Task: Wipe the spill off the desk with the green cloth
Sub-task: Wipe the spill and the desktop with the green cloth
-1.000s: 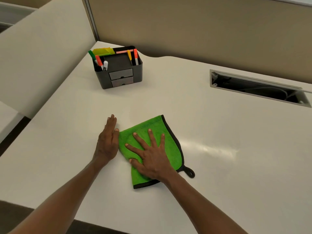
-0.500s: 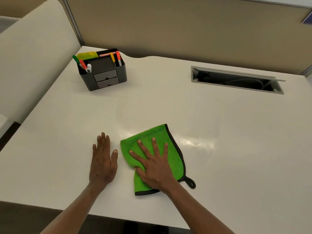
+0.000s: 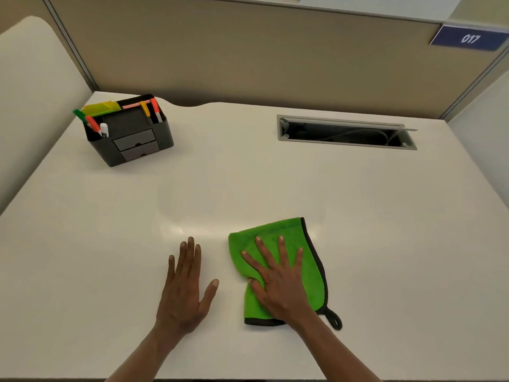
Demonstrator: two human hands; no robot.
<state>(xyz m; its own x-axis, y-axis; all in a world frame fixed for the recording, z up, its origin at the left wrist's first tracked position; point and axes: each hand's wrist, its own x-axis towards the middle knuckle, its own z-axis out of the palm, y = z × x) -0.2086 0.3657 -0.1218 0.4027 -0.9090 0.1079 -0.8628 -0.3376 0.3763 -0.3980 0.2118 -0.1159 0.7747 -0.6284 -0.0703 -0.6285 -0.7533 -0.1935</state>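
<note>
since the earlier frames the left hand [image 3: 184, 292] has drawn away from the green cloth [image 3: 278, 235], leaving bare desk [image 3: 385, 244] between them. it lies flat, fingers together, thumb out. the right hand [image 3: 278, 282] presses spread-fingered on the folded, plush cloth, dark-edged with a small hanging loop [image 3: 334, 321], near the desk's front edge. a faint glossy sheen [image 3: 176, 230] shows on the smooth white surface. a boxy dark organizer [image 3: 132, 139] holds markers.

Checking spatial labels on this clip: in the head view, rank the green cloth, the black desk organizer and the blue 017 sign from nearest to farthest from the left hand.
1. Green cloth, just right of the left hand, under the right hand.
2. Black desk organizer, far left of the desk.
3. Blue 017 sign, upper right on the partition.
</note>
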